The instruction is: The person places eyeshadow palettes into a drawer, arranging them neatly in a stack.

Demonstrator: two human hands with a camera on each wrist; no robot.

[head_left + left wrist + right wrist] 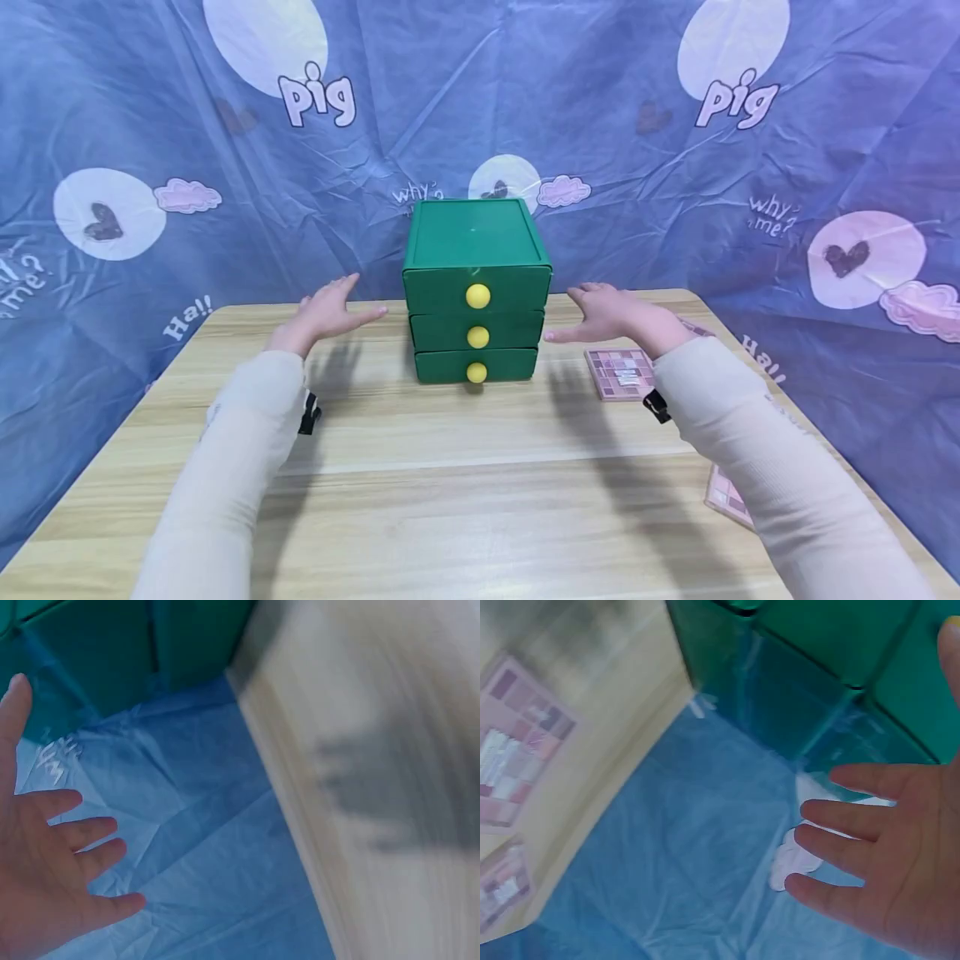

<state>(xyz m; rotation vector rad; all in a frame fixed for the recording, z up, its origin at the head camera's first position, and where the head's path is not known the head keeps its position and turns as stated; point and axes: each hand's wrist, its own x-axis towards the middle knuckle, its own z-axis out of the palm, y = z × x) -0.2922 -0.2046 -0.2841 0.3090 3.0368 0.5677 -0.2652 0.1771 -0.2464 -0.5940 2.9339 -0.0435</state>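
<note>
A green chest of three drawers (477, 233) with round yellow knobs stands at the back of the table, all its drawers closed. To its left my left hand (327, 313) hovers above the table with thumb and fingers spread, apart from the chest. On the other side my right hand (606, 315) is also held in the air, fingers extended toward the chest. Neither hand holds anything. The left wrist view shows the left palm (45, 870) with its fingers apart; in the right wrist view the right palm (915, 855) faces the chest's side (780, 690).
Pink makeup palettes lie on the right of the wooden table (450, 500): one palette (621, 374) by the right hand, another palette (729, 497) partly under the right sleeve, a third palette (506, 885) near the edge. A blue printed cloth (420, 100) hangs behind.
</note>
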